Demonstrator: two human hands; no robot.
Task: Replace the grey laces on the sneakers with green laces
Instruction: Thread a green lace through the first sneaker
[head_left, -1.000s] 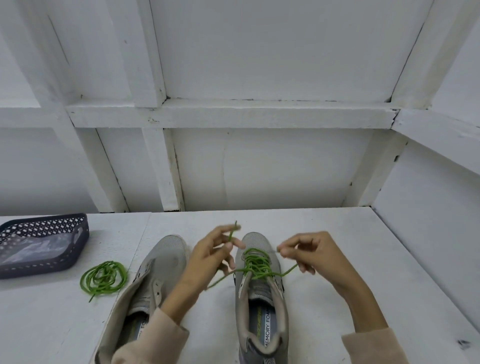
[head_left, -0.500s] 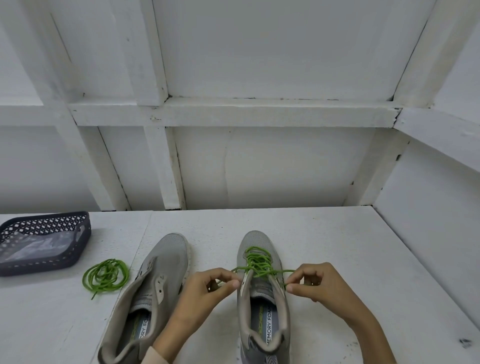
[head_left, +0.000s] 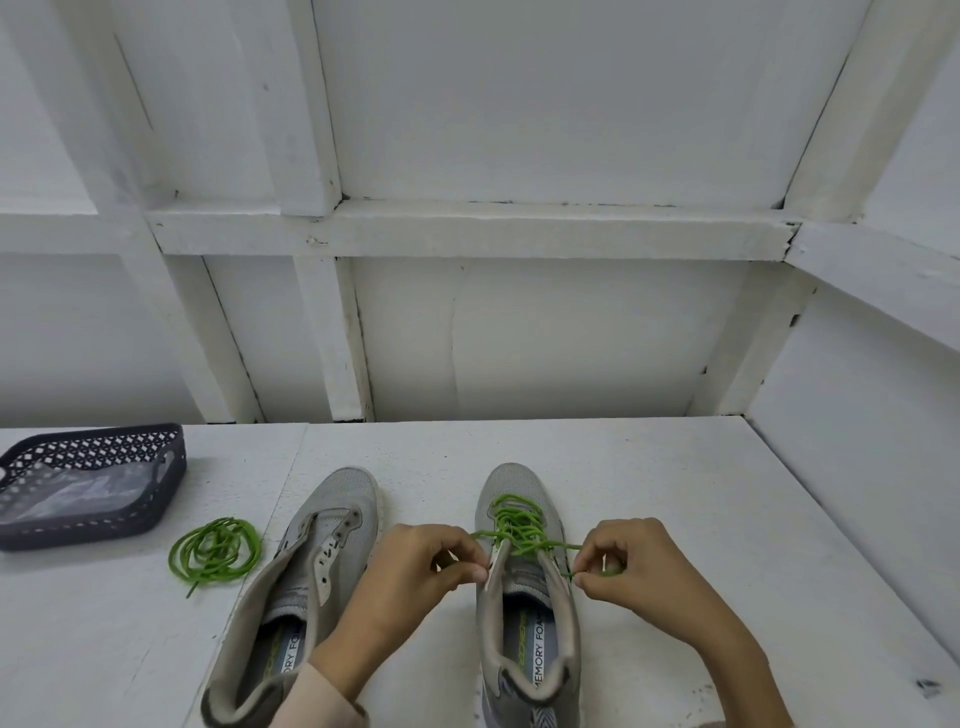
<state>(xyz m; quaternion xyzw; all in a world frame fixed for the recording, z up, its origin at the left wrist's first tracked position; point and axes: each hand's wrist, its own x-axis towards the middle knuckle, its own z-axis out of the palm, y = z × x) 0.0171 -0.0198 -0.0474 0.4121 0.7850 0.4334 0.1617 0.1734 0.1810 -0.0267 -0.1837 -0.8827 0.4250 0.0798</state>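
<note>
Left fingers (head_left: 474, 572): curled tight, thumb pressed against the forefinger tip, at the left eyelet edge of the right sneaker (head_left: 535, 652). One strand of the green lace (head_left: 514, 525) runs into this pinch; the exact contact is hidden by the knuckles.
Right fingers (head_left: 589, 584): curled, thumb and forefinger gripping the other strand of the green lace at the right eyelet edge of the right sneaker. Green shows inside the curl of the fingers.
Left hand (head_left: 415, 571): just left of the right sneaker, between the two shoes, back of hand up.
Right hand (head_left: 641, 566): just right of the right sneaker, back of hand up.
Sleeve (head_left: 322, 696): light-coloured cuff on the left wrist, lying over the heel of the left sneaker.
Green lace: threaded in crossings over the forefoot of the right sneaker; both strands leave the crossings sideways, drawn to the hands.
Right sneaker: grey, flat on the table (head_left: 675, 493), toe pointing away, tongue and insole print exposed.
Left sneaker (head_left: 343, 499): grey, left of the right sneaker, close beside it, toe angled slightly right; eyelets show no lace.
Spare green lace (head_left: 215, 551): loose coil on the table, left of the left sneaker, apart from it.
Basket (head_left: 104, 434): dark perforated tray, far left of the right sneaker, beyond the coil; holds a clear plastic bag (head_left: 83, 493).
Wall (head_left: 519, 338): white panelled framing behind the table.
</note>
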